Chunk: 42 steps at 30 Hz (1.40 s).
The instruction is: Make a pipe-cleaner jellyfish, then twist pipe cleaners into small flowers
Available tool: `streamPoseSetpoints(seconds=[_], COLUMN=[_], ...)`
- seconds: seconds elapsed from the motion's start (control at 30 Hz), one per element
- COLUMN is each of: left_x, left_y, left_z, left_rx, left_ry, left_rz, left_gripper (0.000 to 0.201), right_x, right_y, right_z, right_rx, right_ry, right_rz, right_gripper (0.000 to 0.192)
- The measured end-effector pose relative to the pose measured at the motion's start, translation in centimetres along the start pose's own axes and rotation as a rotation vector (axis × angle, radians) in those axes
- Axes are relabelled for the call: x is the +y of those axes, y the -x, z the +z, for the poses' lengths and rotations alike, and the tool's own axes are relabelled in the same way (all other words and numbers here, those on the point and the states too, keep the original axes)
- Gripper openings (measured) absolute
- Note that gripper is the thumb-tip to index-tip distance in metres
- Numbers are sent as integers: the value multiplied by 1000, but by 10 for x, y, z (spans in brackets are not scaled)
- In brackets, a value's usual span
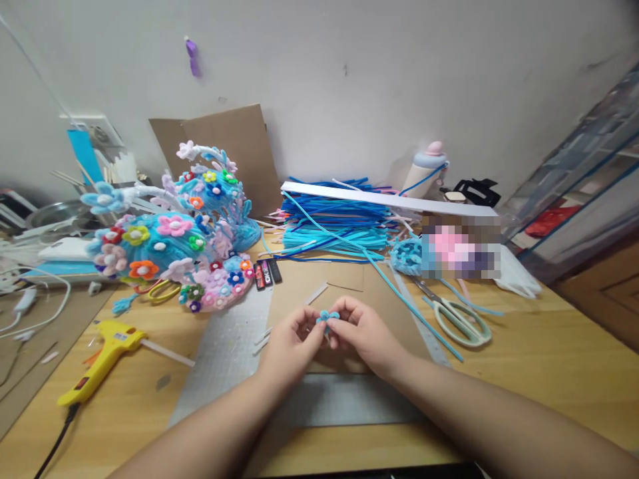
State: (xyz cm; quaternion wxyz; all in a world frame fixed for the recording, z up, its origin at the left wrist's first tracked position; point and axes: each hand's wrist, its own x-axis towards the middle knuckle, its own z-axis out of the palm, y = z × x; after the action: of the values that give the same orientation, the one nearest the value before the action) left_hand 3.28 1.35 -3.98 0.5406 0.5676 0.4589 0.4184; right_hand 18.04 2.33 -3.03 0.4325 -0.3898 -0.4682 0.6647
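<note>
Blue pipe-cleaner flower (327, 317) pinched between left hand (291, 339) and right hand (365, 330).

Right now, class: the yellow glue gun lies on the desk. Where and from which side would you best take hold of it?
Grip the yellow glue gun by its handle, the thick lower part running toward the cord, coming from above. It lies flat on its side on the desk, handle nearest the person, while the nozzle end points right toward the glue stick, likely hot.
</note>
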Motion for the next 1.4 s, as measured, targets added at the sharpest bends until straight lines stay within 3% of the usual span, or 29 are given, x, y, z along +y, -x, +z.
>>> streamPoseSetpoints(seconds=[0.33,0.47,0.73,0.83,0.93,1.07,1.23,1.4], left_x=[-5,-7,-12,-10,-5,1,1,5], left_y=[0,-1,-1,-2,-3,-5,-7,-6], left_z=[-1,0,-2,-1,1,1,-3,-8], left_rx=[7,7,44,58,27,21,-3,-76], left_ry=[-165,-140,-170,-125,93,371,488,589], left_rz=[61,-6,-35,-33,-93,-215,-317,-417], left_gripper=[12,14,12,13,17,26,27,23], right_x=[8,9,5,7,10,10,2,-8], right_y=[-2,-2,-7,-7,-5,-5,-9,-10], right_z=[1,1,-8,-8,-4,-3,-14,-28], right_rx=[19,-3,-18,12,-26,-105,-223,-303], right_ry=[-22,55,547,397,149,121,382,738], right_rz=[86,110,-197,-142,-1,1,-200,-468], right_gripper=[23,21,10,12,18,19,6,11])
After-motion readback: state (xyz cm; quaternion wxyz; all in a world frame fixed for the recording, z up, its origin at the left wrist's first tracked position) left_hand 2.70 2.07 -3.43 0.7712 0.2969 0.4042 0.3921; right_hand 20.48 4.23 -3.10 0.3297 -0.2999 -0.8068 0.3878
